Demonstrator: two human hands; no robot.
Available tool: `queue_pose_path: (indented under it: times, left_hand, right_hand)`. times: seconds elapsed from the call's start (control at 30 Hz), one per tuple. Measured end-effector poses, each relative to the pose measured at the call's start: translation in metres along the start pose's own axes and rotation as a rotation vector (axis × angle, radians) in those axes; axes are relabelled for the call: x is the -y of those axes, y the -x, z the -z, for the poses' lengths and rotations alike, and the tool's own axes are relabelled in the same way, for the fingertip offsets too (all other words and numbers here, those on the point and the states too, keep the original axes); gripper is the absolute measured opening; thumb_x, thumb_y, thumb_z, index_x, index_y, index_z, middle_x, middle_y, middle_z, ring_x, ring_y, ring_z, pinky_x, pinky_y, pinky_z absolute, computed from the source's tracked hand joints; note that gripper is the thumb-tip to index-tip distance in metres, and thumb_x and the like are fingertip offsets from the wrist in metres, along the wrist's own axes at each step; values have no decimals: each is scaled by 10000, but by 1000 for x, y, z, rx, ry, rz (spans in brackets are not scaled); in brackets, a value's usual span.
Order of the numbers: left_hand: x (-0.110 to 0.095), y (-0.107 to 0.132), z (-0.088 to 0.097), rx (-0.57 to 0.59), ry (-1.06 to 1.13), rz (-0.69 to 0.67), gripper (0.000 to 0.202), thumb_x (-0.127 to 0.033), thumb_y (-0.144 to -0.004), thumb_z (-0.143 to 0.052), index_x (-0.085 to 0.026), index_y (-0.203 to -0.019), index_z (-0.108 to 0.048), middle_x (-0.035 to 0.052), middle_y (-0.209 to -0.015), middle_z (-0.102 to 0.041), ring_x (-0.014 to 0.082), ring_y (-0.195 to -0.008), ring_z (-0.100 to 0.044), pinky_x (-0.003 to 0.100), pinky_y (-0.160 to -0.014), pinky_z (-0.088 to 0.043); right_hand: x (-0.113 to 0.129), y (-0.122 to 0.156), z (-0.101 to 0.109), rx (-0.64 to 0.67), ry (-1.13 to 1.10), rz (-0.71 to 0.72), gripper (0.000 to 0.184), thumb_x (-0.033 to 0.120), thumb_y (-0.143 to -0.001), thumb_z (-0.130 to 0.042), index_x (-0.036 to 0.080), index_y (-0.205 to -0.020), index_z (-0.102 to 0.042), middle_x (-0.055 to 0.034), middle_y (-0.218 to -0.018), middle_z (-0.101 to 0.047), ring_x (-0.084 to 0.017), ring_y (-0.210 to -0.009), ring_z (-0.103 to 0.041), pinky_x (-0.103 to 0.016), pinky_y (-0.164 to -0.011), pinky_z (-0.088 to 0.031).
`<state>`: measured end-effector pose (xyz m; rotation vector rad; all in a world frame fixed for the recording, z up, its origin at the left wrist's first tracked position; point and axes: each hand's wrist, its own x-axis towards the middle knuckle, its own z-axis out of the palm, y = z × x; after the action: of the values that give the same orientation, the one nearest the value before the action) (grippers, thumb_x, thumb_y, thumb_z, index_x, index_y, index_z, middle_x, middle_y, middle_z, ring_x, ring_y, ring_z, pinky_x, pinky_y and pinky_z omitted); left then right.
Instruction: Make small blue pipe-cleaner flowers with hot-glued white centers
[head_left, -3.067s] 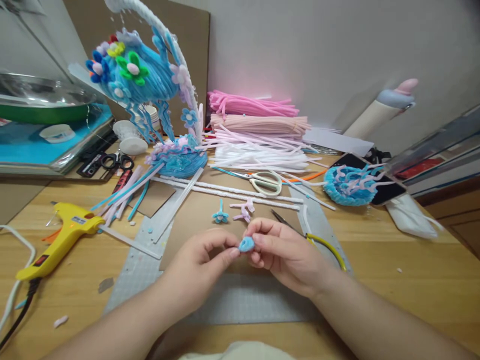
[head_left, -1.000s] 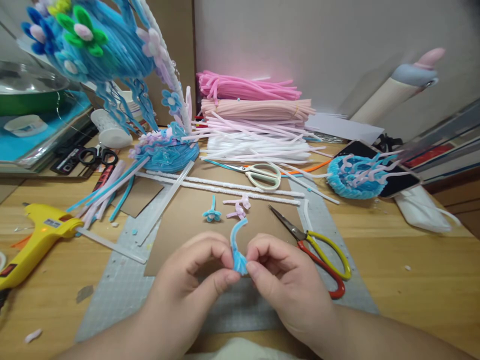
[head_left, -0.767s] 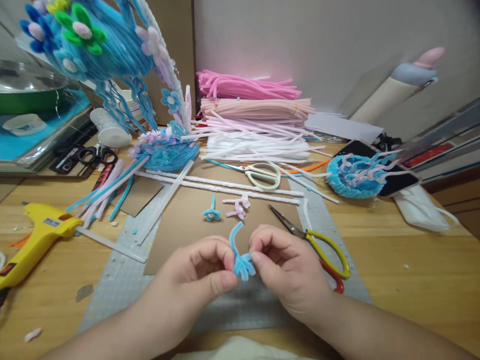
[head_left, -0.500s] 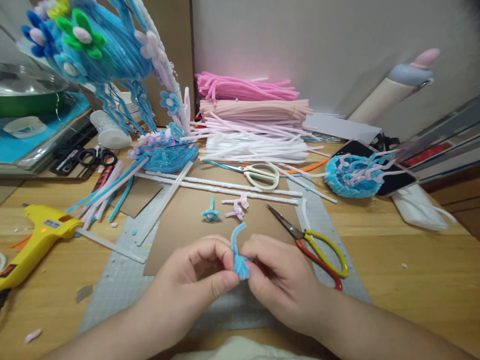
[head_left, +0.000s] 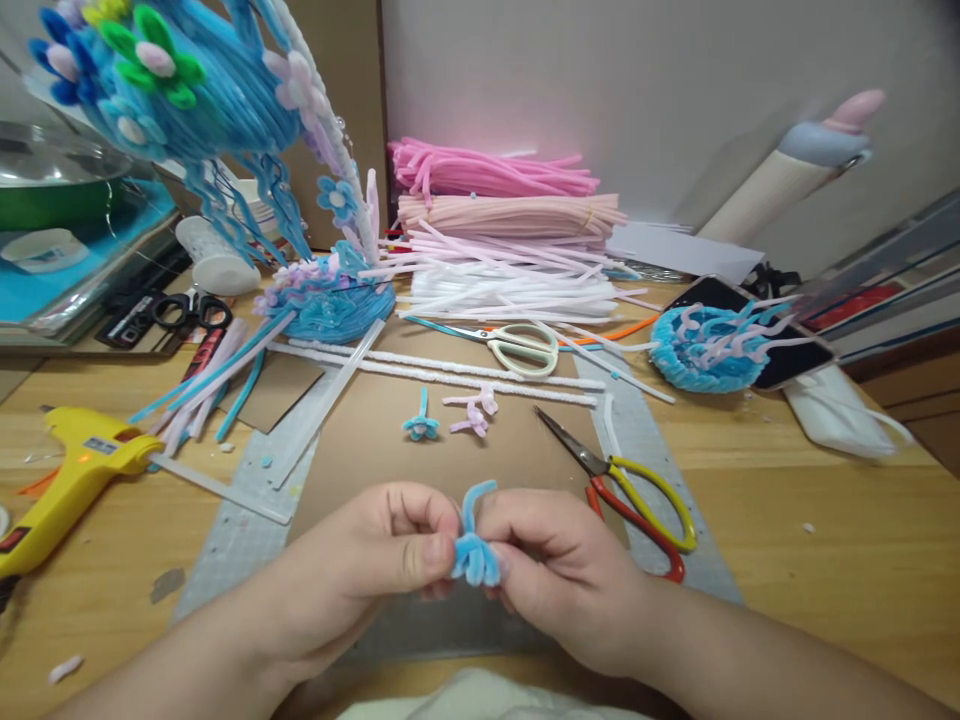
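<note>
Showing a fan of short, fuzzy loops turned toward the wearer, a small light-blue flower is held between the two hands, its single stem rising from the gap between them and bent rightward at the tip. Its left edge is pinched by the thumb and fingers of the left hand, and its right side is gripped by those of the right hand, whose other fingers are curled under. Below both hands, a brown cardboard sheet is laid over a grey cutting mat. Just beyond the fingertips, a teal flower with a straight stem is placed on the cardboard, with pale purple flowers set to its right. Near the right hand, on its far side, scissors with red and yellow handles are laid with the blades pointed away. Farther beyond the hands, white-handled scissors are seen, and behind them bundles of pink, peach and white fuzzy stems are stacked. Well to the left of the left hand, a yellow glue gun is laid on the wooden table.
</note>
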<state>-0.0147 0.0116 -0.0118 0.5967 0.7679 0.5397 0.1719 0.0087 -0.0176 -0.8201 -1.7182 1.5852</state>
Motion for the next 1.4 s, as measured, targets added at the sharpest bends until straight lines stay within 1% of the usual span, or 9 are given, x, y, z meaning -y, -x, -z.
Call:
queue_pose_path:
  times: [0.2,0.37,0.47,0.6,0.87,1.1,1.23,1.3,1.4]
  left_hand:
    - [-2,-3,-5,-30,-61,-53,211,-342,-695,-737,-167,-686,-619,-18,-633,-578,98,-608,-485,198,-595,-379]
    - [2,-1,-13,-310,-709,-412,85,-226,-807,-606,-193,-732,-583,-17,-749,-583,122,-719,-530,226,-666,-403]
    - [4,2,-14,-291,-980,-568,106,-167,-842,-550,-205,-743,-557,-35,-732,-565,108,-694,-526,212,-644,-396]
    - [5,3,-13,-222,-957,-579,130,-167,-870,-526,-218,-751,-540,-52,-734,-561,97,-693,-515,196,-651,-389]
    - [5,-1,-15,-163,-512,-419,152,-218,-879,-518,-216,-726,-526,-52,-698,-536,99,-654,-485,196,-616,-381]
    - [7,1,-8,-271,-915,-600,152,-191,-911,-447,-227,-793,-535,-42,-765,-548,108,-723,-523,216,-661,-389]
    - [9,0,-7,-342,-976,-588,178,-218,-926,-411,-224,-791,-527,-38,-739,-540,112,-696,-532,228,-638,-404]
    - [11,-1,-6,-381,-962,-558,126,-224,-918,-432,-233,-841,-532,-38,-755,-566,114,-698,-554,229,-636,-424]
    - [13,-1,-6,-359,-996,-565,109,-181,-883,-484,-253,-929,-553,-35,-821,-621,119,-742,-589,227,-659,-449]
  right_hand:
    - [2,-1,0,-86,90,8,197,181,-864,-455,182,-675,-510,20,-630,-498,-96,-577,-447,-223,-553,-372]
    - [-2,0,-2,-239,306,1,149,154,-829,-491,179,-683,-505,37,-618,-445,-92,-565,-402,-220,-530,-332]
    - [-5,2,-2,-195,210,-79,97,181,-874,-452,190,-812,-526,34,-668,-470,-93,-583,-429,-213,-536,-356]
    - [-8,3,-1,-140,45,-128,122,235,-916,-430,201,-888,-543,28,-709,-495,-91,-601,-482,-213,-559,-398]
    - [-7,3,-3,-141,-169,-189,117,235,-906,-465,189,-853,-559,44,-664,-495,-62,-536,-467,-183,-513,-392]
    - [-5,0,-6,-136,-262,-266,105,249,-878,-493,176,-828,-550,42,-634,-503,-55,-487,-462,-171,-469,-384]
    - [-5,0,-9,-112,-279,-307,101,255,-865,-492,175,-824,-539,41,-625,-503,-59,-473,-457,-179,-458,-376]
    - [-6,0,-9,-122,-219,-295,108,247,-878,-464,181,-828,-533,40,-636,-501,-64,-484,-458,-186,-466,-375]
    - [-8,2,-6,-166,46,-199,107,210,-884,-453,190,-820,-537,40,-646,-491,-78,-534,-462,-196,-500,-374]
